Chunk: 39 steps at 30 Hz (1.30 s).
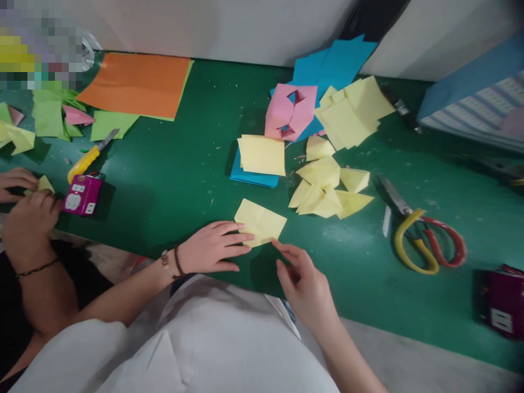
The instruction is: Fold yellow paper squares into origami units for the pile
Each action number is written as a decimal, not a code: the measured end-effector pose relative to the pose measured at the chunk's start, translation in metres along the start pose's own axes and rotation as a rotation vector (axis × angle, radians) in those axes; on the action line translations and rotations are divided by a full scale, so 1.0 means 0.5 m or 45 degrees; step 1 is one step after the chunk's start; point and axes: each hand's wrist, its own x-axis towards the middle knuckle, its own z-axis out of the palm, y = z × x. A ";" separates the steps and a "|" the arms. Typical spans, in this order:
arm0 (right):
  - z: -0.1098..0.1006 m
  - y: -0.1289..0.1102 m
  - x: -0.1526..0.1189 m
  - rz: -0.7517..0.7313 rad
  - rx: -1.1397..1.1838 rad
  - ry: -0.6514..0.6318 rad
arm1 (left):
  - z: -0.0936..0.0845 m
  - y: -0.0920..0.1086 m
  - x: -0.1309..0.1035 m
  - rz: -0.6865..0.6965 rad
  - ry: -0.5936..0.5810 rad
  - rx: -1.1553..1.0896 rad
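Note:
A small sheet of pale yellow paper [264, 221] with faint creases lies flat near the table's front edge. My left hand [213, 245] rests palm down, fingers spread, its fingertips on the paper's left side. My right hand [303, 273] is at the lower right corner, index finger stretched to the paper's edge and thumb apart from it, nothing held. Beyond the sheet sits a stack of yellow paper [262, 154] on a folded blue piece [254, 177]. Several folded yellow paper pieces [321, 188] are heaped to the right.
Scissors [413, 224] lie at right, near a purple box [505, 305]. A pink folded paper shape [291, 112] stands behind, by blue sheets [327, 65]. Left are orange paper [139, 82], a yellow-handled cutter [88, 158], another purple box [83, 195] and a co-worker's hands [33, 210].

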 end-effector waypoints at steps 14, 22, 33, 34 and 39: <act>0.028 0.016 0.078 -0.542 -0.677 0.360 | -0.005 0.006 0.001 -0.149 -0.042 -0.169; 0.064 -0.016 0.067 -0.596 -0.598 0.182 | 0.006 0.004 -0.003 -0.159 -0.001 -0.162; 0.021 0.007 0.082 -0.592 -0.461 0.351 | 0.006 0.001 -0.003 -0.092 0.001 -0.107; 0.005 0.019 0.089 -0.590 -0.507 0.382 | 0.006 -0.001 -0.004 -0.063 -0.002 -0.097; -0.046 0.058 0.115 -0.758 -0.603 0.293 | 0.005 -0.010 -0.007 0.056 0.063 -0.096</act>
